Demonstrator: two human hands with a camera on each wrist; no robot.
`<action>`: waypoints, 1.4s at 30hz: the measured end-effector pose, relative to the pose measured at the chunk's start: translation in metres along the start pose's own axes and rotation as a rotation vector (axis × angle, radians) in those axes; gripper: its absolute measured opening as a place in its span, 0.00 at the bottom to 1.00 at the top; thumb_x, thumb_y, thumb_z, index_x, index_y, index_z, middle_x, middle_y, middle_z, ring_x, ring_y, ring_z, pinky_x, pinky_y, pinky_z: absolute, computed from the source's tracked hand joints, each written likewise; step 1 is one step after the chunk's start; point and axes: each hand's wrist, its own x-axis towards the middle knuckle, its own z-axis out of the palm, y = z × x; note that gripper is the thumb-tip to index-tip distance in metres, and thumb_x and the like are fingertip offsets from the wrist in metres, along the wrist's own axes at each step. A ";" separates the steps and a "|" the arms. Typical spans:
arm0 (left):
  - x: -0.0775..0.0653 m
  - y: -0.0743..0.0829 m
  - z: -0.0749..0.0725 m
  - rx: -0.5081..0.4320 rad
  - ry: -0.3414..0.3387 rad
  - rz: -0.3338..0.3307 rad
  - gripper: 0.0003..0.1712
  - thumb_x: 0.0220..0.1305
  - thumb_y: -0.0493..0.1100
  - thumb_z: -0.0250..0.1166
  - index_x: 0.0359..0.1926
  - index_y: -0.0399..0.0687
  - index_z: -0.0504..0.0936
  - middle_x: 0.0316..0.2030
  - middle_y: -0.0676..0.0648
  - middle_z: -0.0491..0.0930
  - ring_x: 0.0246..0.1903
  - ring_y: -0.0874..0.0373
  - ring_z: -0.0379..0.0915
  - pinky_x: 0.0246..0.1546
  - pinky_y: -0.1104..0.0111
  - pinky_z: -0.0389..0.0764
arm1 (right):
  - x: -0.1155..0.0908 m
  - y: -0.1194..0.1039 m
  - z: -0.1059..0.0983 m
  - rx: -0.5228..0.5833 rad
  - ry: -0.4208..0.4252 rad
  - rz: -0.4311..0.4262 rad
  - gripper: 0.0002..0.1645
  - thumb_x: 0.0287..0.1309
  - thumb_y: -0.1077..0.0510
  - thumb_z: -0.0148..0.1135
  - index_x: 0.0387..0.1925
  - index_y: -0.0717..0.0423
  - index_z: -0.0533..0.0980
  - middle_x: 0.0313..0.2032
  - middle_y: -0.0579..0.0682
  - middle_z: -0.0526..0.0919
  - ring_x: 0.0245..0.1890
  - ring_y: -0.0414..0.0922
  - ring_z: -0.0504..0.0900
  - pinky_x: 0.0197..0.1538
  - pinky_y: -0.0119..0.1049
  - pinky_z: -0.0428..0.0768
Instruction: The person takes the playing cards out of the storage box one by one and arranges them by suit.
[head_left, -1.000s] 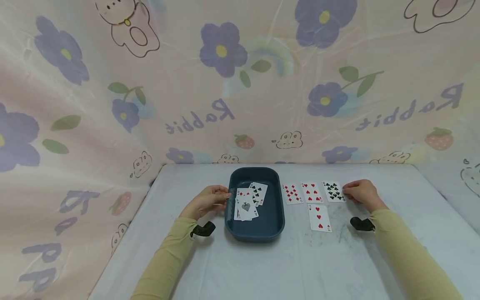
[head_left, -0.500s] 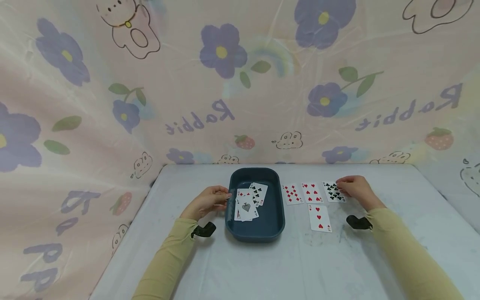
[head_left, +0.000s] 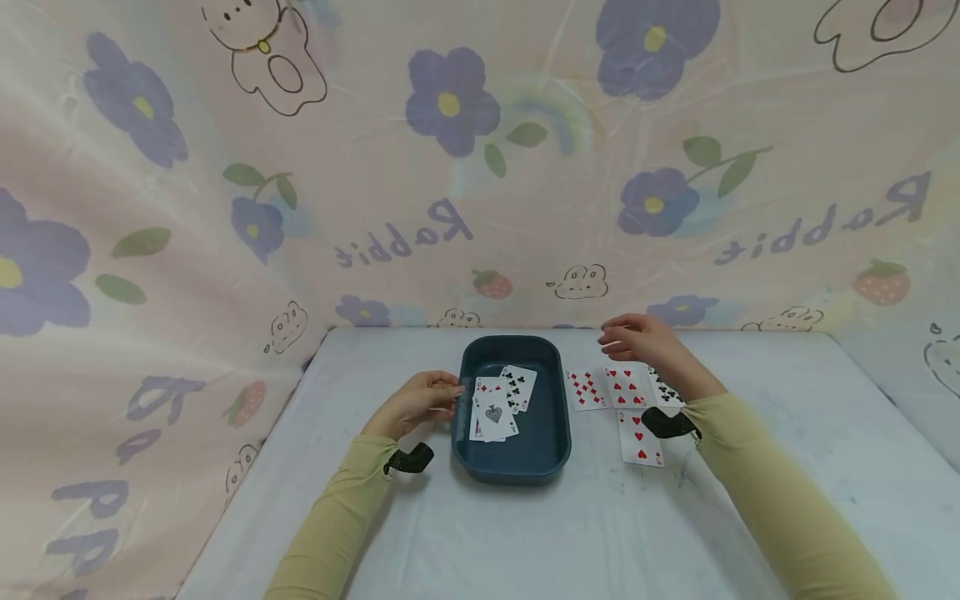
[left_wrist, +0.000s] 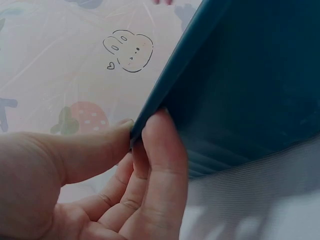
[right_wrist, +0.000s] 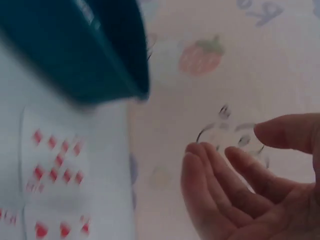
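My left hand (head_left: 415, 406) pinches the left rim of a dark blue tray (head_left: 540, 446) between thumb and fingers, as the left wrist view also shows. Inside the tray lie several playing cards, an ace of spades (head_left: 493, 417) on top and a clubs card (head_left: 518, 387) behind. My right hand (head_left: 647, 343) hovers over the back of the card row, thumb and fingers apart around nothing. Below it lie a diamonds card (head_left: 587, 390), a hearts card (head_left: 626, 388) and a clubs card (head_left: 663, 392), the last partly hidden by the forearm. A three of hearts (head_left: 636, 448) lies in front.
The white table (head_left: 600, 533) ends at the back against a printed curtain (head_left: 525, 192) with flowers and rabbits. Black wrist mounts stick out from both sleeves, and the right wrist mount (head_left: 670, 423) overlaps the three of hearts in the head view.
My right hand has come off the clubs card and moved left and up over the row, with nothing in it. The left hand stays on the tray; the cards have not moved.
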 end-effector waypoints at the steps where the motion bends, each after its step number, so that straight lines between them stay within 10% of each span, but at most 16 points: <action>1: 0.000 0.000 0.000 0.001 -0.001 0.002 0.14 0.64 0.39 0.64 0.48 0.37 0.74 0.37 0.44 0.80 0.34 0.55 0.77 0.32 0.67 0.81 | 0.001 -0.007 0.004 0.023 -0.017 -0.009 0.27 0.71 0.52 0.49 0.61 0.68 0.63 0.54 0.68 0.74 0.51 0.57 0.78 0.54 0.48 0.75; 15: 0.001 -0.001 -0.001 -0.007 0.006 0.001 0.14 0.64 0.38 0.64 0.48 0.36 0.73 0.37 0.45 0.79 0.34 0.55 0.77 0.31 0.68 0.81 | 0.015 -0.043 0.068 0.300 -0.242 -0.013 0.29 0.71 0.58 0.47 0.65 0.74 0.56 0.58 0.72 0.69 0.60 0.61 0.69 0.61 0.48 0.68; 42: -0.001 0.002 0.001 -0.004 -0.001 0.000 0.13 0.65 0.37 0.63 0.48 0.36 0.73 0.35 0.45 0.78 0.32 0.55 0.76 0.31 0.68 0.81 | 0.037 -0.024 0.127 0.363 -0.236 0.343 0.37 0.68 0.52 0.47 0.68 0.71 0.51 0.61 0.72 0.66 0.58 0.64 0.70 0.59 0.53 0.69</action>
